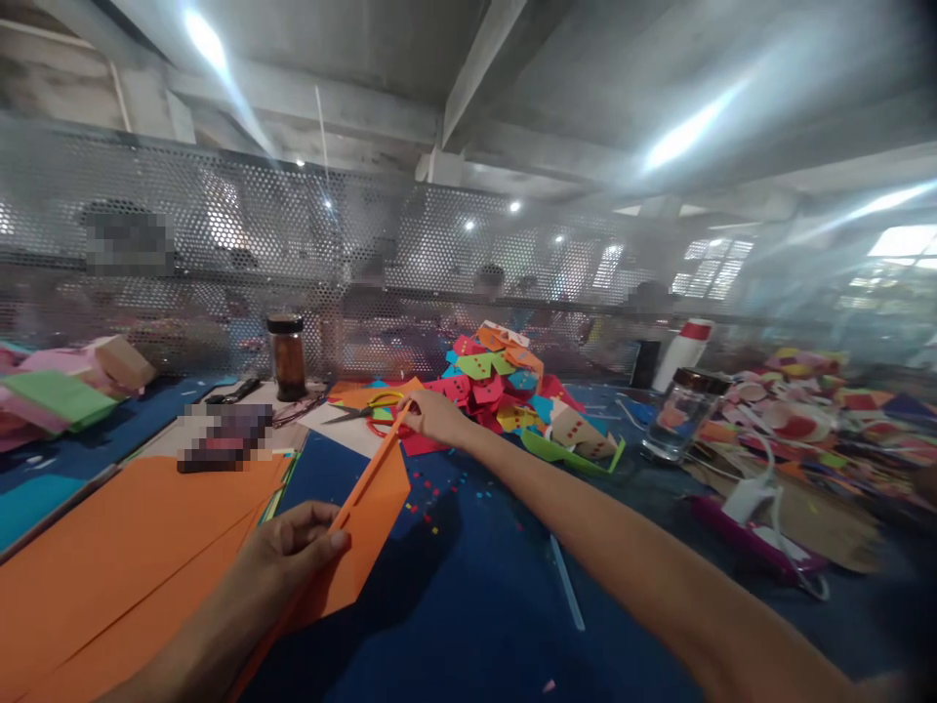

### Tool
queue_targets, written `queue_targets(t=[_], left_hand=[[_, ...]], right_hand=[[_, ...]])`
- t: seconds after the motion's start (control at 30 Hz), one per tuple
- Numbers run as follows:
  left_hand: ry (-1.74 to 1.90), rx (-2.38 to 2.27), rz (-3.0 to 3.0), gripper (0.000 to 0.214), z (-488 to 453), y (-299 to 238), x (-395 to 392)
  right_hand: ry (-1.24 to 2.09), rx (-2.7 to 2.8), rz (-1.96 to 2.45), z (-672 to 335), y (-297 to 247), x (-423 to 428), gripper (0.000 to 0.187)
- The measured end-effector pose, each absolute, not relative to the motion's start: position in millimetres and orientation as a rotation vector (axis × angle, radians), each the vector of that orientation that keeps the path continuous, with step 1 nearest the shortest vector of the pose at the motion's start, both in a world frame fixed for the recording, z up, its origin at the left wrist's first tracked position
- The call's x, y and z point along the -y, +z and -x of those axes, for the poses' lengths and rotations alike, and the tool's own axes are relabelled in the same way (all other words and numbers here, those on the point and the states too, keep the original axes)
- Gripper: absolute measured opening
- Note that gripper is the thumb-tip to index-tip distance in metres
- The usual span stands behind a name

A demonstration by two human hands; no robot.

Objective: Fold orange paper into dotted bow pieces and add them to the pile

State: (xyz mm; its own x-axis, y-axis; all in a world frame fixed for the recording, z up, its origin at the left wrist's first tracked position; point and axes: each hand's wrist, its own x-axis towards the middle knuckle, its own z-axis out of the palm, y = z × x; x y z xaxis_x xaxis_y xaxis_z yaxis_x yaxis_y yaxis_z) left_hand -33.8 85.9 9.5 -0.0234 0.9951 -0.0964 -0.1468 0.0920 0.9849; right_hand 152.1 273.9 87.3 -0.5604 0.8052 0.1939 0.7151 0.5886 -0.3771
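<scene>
My left hand (293,557) pinches the near end of a folded orange paper sheet (370,517) and holds it above the blue table (483,605). My right hand (431,415) is stretched far forward, its fingers closed on the far tip of the same orange paper. Just past it lie scissors (366,408) with yellow and red handles. Behind the scissors is a heap of coloured folded paper pieces (498,381).
Large orange sheets (124,557) lie at the left. A dark jar (287,356) stands at the back, a glass jar (677,415) and a white bottle (684,351) at the right. A perforated metal screen (410,264) closes the far side. More paper scraps (805,410) pile at the right.
</scene>
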Motion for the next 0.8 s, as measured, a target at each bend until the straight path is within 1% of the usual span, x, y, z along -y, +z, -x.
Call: queue_targets(t=[0.2,0.4,0.5,0.6,0.73,0.8], left_hand=[[1.244,-1.026,-0.923,0.039,34,8,-87],[1.302,-1.092,-0.917,0.046,29,13,-87],[1.279,-1.063,-0.906,0.041,27,13,-88],[1.274,-1.04,-0.878,0.04,29,10,-90],[1.169,-1.037,-0.893,0.037,36,4,-94],[1.194,-1.034,-0.87,0.036,38,3,-95]], right_hand=[[0.156,2.691,1.239,-117,73,-320,0.033],[-0.052,2.813,1.296,-103,55,-352,0.034],[-0.176,2.829,1.304,-97,49,-361,0.033],[-0.287,2.824,1.302,-92,47,-366,0.034],[-0.366,2.825,1.287,-87,47,-371,0.035],[-0.378,2.819,1.28,-86,47,-373,0.035]])
